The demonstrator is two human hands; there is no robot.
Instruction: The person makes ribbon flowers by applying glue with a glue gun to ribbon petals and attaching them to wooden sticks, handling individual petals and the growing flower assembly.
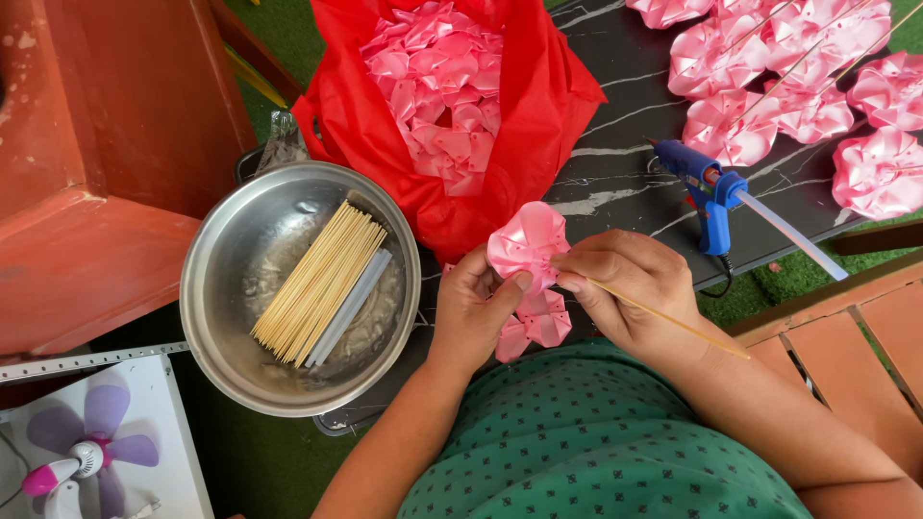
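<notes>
Our left hand (473, 308) pinches the pink ribbon flower (527, 245); our right hand (630, 288) grips its wooden skewer (673, 322); steel bowl (226, 317) left of both.

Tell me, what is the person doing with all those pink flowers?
The person is putting a pink ribbon flower on a thin wooden stick. The left hand holds the flower and the right hand pinches the stick against it. A metal bowl beside them holds more sticks and clear glue sticks. A red bag is full of pink petals, a blue glue gun lies on the table, and finished flowers lie in the corner.
</notes>
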